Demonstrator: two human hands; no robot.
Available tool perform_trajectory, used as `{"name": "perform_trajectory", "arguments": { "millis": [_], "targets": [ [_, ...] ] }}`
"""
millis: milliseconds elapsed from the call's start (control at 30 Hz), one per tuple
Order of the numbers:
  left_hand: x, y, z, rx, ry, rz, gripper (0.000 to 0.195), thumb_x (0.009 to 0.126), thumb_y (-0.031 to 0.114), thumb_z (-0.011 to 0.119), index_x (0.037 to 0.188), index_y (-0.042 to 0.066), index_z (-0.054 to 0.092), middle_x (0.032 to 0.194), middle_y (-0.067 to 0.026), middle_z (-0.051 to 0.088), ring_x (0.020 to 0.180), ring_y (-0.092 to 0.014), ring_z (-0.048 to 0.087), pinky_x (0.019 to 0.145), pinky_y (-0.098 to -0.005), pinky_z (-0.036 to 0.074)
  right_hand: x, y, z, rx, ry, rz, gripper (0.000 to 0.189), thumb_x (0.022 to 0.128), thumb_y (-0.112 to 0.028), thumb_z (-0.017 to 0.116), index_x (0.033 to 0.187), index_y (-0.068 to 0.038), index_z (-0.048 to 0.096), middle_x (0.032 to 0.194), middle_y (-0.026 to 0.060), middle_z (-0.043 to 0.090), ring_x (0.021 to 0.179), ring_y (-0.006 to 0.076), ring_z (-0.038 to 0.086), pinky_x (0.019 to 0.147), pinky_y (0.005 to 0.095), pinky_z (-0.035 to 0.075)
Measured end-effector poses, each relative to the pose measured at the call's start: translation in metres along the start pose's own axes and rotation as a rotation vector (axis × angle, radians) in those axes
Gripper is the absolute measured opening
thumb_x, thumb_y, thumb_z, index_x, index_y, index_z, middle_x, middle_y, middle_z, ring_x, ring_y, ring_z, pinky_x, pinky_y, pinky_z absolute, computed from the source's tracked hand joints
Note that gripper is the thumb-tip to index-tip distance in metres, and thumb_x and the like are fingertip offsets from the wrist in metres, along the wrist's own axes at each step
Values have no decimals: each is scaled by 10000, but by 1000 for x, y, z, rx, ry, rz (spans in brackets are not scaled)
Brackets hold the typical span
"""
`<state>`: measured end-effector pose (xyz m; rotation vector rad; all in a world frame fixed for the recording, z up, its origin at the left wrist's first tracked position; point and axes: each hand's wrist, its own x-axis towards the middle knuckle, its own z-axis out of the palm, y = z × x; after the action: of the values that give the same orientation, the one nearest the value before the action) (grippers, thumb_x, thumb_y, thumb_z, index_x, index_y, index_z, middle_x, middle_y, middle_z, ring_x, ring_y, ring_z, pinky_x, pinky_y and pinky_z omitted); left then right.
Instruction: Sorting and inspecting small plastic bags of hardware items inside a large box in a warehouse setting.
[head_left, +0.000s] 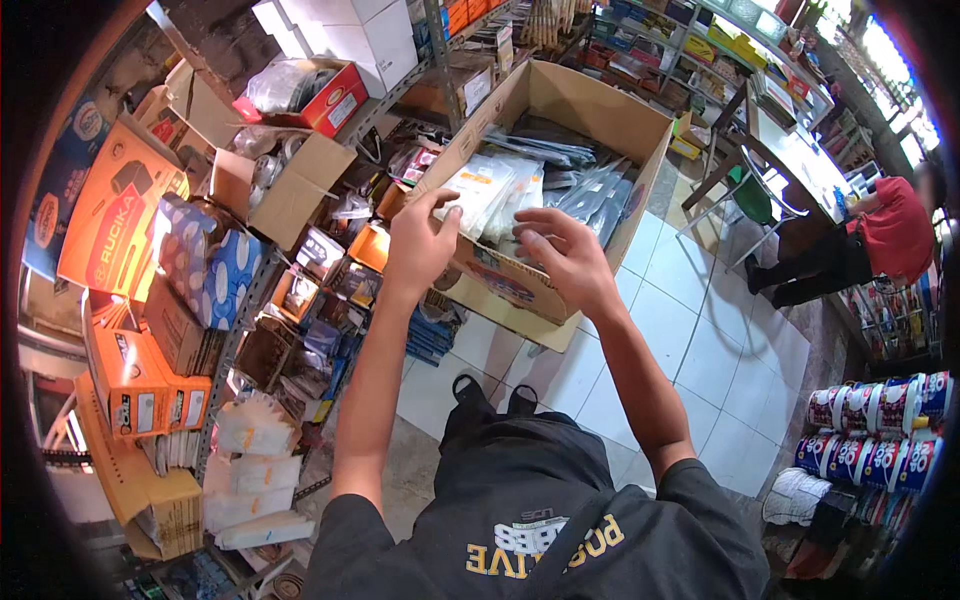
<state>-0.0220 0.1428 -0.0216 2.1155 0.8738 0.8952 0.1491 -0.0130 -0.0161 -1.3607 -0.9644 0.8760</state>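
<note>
Before me stands an uncovered cardboard box with several clear plastic packets inside. White packets with orange marks lie on the near left, and dark grey packets fill the middle and right. My left hand hovers by the box's near left corner, fingers curled and apart, with nothing in it. Over the near wall, my right hand has bent, spread fingers close to the white packets. It appears to hold nothing; whether its fingertips touch the packets is hard to tell.
Metal shelving crowded with cartons runs along the left. A red box sits on an upper shelf. At right, a person in a red top bends by a white table and a green chair. Paint tubs are stacked lower right.
</note>
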Motion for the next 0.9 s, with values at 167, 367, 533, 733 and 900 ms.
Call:
{"name": "perform_trajectory", "arguments": {
  "millis": [167, 367, 533, 733, 900],
  "targets": [
    [55, -43, 23, 352, -142, 167, 293, 923, 191, 617, 1138, 26, 727, 1125, -239, 709, 1078, -405, 665, 952, -495, 517, 70, 31, 7, -52, -86, 194, 428, 998, -186, 617, 1372, 19, 573, 1210, 152, 691, 1024, 184, 703, 876, 315, 560],
    [68, -39, 36, 661, -543, 64, 287, 936, 241, 552, 999, 22, 726, 1023, -239, 715, 1000, -414, 688, 898, -519, 536, 111, 51, 8, -140, 3, 398, 576, 968, -210, 672, 1435, 59, 467, 1175, 192, 673, 996, 229, 719, 854, 334, 598],
    [60, -28, 17, 453, -562, 148, 278, 933, 214, 598, 1109, 71, 758, 1048, -228, 721, 1013, -390, 690, 899, -486, 539, 110, 47, 18, -307, 125, 372, 660, 928, -197, 745, 1451, 48, 425, 1093, 191, 681, 932, 219, 709, 764, 324, 613],
    [56, -28, -1, 199, -545, 151, 277, 945, 199, 613, 1145, 58, 742, 1052, -239, 718, 1028, -408, 680, 926, -469, 534, 100, 42, 27, -149, 280, 228, 751, 854, -136, 769, 1478, 29, 386, 1001, 120, 668, 905, 152, 659, 751, 311, 549],
    [48, -33, -10, -78, -355, 272, 258, 933, 134, 654, 1163, 37, 718, 1131, -221, 701, 1061, -386, 680, 931, -440, 545, 75, 10, 28, 113, 205, 82, 558, 903, -134, 710, 1404, 19, 517, 1109, 97, 671, 974, 145, 628, 802, 282, 516]
  ]
}}
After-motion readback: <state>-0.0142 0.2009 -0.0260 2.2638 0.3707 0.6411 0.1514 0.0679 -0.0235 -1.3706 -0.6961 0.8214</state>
